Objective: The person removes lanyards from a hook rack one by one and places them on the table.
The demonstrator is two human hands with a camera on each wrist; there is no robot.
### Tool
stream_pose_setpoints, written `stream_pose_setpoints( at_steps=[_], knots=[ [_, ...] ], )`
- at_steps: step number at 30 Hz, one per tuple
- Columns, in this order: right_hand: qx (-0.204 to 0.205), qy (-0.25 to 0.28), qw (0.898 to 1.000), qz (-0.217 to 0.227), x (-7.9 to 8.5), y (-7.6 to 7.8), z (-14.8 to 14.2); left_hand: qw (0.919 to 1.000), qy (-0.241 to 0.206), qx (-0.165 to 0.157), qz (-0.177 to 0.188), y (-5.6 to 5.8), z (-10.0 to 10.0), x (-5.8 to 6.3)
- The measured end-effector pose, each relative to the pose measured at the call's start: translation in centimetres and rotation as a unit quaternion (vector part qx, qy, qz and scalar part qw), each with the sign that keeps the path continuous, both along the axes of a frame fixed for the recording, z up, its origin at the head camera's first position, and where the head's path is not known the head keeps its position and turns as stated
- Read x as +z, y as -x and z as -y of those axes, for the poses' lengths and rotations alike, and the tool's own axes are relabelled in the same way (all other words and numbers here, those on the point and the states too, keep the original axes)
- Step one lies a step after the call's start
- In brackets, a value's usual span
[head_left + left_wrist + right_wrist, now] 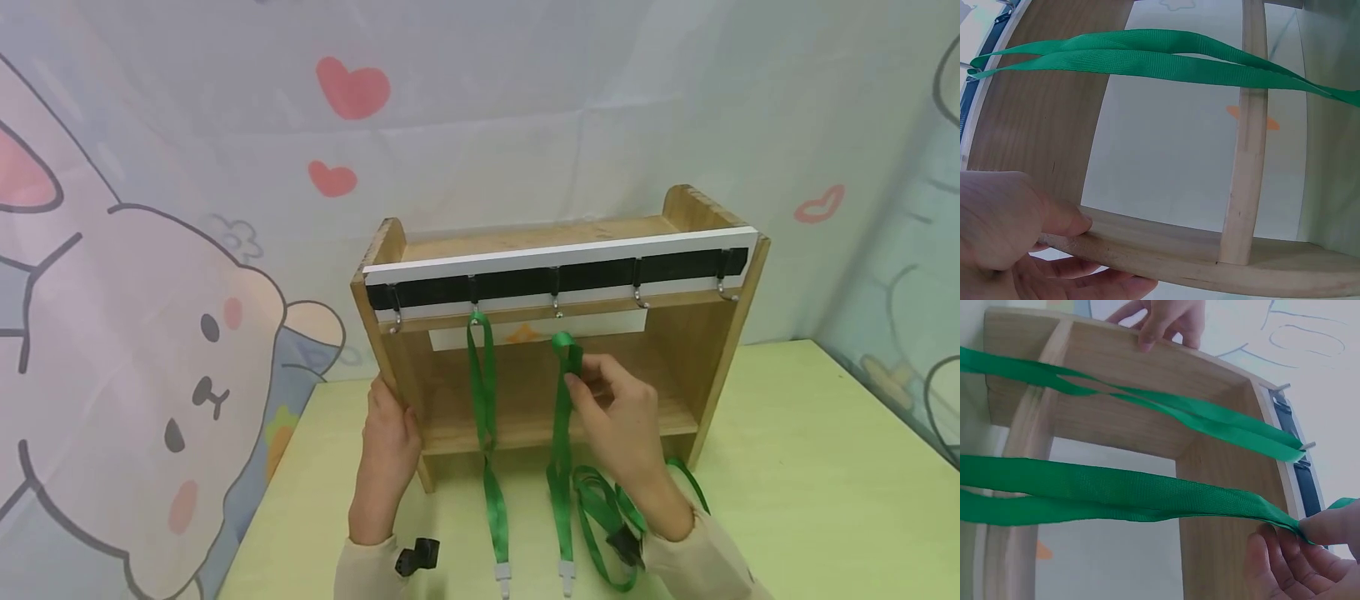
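Observation:
My left hand (390,429) grips the left side panel of a small wooden shelf (525,400), thumb inside and fingers outside in the left wrist view. Near the top of a green lanyard (561,433), my right hand (618,408) pinches the strap between thumb and fingers. That lanyard's loop stands just below the middle metal hook (557,304), and its white clip (567,575) hangs at the bottom. A second green lanyard (483,392) hangs from the hook to the left. On the table, a bunched green lanyard (600,508) lies partly behind my right forearm.
A white rail with a black strip (510,286) runs along the shelf's upper front and carries several hooks; the outer hook (725,283) on the right bears nothing. The shelf stands on a light green table (787,433) before a printed cloth backdrop (525,125).

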State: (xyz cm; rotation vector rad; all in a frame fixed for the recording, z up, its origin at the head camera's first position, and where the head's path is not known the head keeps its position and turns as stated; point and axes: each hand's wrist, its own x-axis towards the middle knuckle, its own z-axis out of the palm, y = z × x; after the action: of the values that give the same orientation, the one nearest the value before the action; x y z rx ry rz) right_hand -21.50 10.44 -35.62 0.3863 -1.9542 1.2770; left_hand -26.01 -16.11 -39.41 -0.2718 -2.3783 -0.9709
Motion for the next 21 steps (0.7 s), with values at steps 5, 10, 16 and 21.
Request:
stream_pose_setpoints(
  at_steps=[5, 10, 16, 21],
  knots=[
    [0.03, 0.015, 0.999, 0.025, -0.9, -0.2, 0.3, 1.0, -0.004, -0.001, 0.009, 0.0, 0.0, 0.0],
    [0.083, 0.051, 0.993, 0.063, -1.7, -0.8, 0.5, 0.9998, -0.007, -0.004, 0.016, 0.0, -0.1, 0.1],
    [0.121, 0.063, 0.984, 0.116, -2.6, -1.2, 0.9, 0.9998, -0.006, -0.004, 0.016, 0.0, 0.0, 0.2],
    [0.147, 0.058, 0.98, 0.125, -3.8, -1.4, 1.3, 0.9999, -0.004, -0.002, 0.016, 0.0, 0.0, 0.2]
  ],
)
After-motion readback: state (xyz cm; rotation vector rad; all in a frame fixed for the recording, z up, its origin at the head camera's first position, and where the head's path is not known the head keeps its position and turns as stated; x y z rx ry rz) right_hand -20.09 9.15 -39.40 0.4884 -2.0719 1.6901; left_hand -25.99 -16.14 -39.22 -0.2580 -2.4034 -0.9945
